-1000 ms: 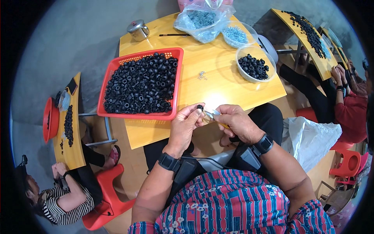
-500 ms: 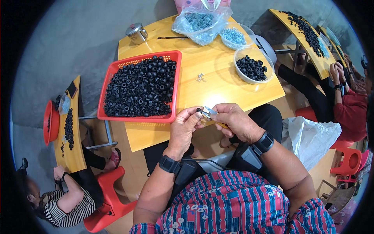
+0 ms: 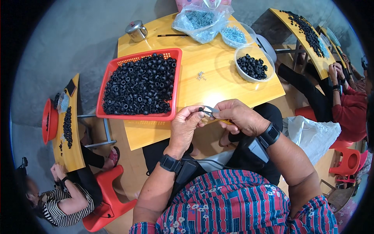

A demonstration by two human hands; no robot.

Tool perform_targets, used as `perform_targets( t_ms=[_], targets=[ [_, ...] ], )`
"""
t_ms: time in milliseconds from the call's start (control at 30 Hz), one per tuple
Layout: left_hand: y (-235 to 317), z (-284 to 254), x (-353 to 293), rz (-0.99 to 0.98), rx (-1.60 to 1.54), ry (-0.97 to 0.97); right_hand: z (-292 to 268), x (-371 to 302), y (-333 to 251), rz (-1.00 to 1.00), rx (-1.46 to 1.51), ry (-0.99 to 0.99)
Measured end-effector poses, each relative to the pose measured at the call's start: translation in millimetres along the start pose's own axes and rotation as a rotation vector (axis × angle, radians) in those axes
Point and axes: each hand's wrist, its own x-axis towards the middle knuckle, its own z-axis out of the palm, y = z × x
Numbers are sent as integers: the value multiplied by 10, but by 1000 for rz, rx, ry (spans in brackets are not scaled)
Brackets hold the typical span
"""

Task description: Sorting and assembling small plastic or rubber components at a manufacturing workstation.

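Close to the near edge of the table, my left hand (image 3: 186,123) is closed, pinching a small black rubber-like cap (image 3: 201,109) between thumb and fingertips. My right hand (image 3: 239,116) is wrapped round a scissors-like cutting tool (image 3: 210,111) with silver blades and yellow handles. Its blades reach to the cap, beside my left fingertips; whether they touch it I cannot tell. To the left lies a red plastic basket (image 3: 174,102) heaped with black caps (image 3: 138,84). A clear round bowl (image 3: 269,75) at the right holds more black caps (image 3: 252,67).
A few tiny clear bits (image 3: 201,76) lie mid-table. Farther back are a metal lidded mug (image 3: 136,31), a dark stick (image 3: 172,35), a plastic bag (image 3: 202,35) and a tub of clear-blue pieces (image 3: 233,35). People sit at side tables, left (image 3: 68,199) and right (image 3: 352,109).
The tool's blades have turned slightly and show a wider gap beside the cap. My right hand has shifted a little; my left hand keeps its pinch. The view has tilted slightly.
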Motion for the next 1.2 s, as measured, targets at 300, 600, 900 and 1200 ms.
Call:
perform_targets(
  t_ms=[300,600,900,1200],
  targets=[
    [-27,-9,4,76,81,-35,-86,-1,-133,77,-56,-63],
    [-37,29,-5,106,193,-39,-128,13,-239,112,-339,-36],
    [-13,33,0,63,94,-4,-69,46,-96,63,-131,4],
    [-20,-10,16,-12,-51,30,60,89,194,-131,17,30]
  ],
)
